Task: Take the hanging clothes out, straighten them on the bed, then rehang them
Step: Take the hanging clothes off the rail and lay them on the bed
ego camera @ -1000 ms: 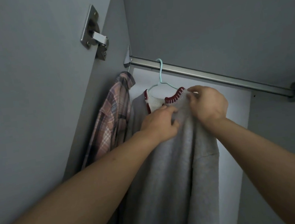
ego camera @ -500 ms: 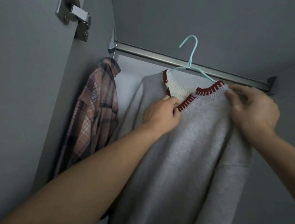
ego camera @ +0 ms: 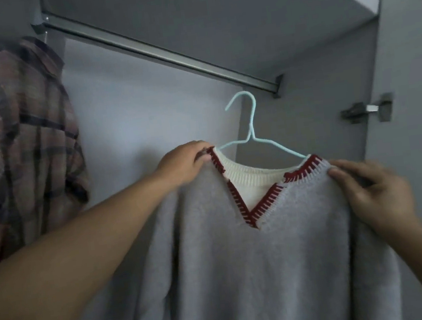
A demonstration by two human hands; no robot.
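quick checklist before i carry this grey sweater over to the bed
1. Hanger hook clear of the rail: ok, the light blue hanger sits below the rail and apart from it.
2. Left hand grips the grey sweater at its shoulder: ok.
3. Right hand grips the other shoulder: ok.
4. Sweater on the hanger: ok, both hanger arms run into the neckline.
5. Plaid shirt out of the way: ok, it hangs apart, far left.
6. Hem and sleeves free below: cannot tell, out of frame.
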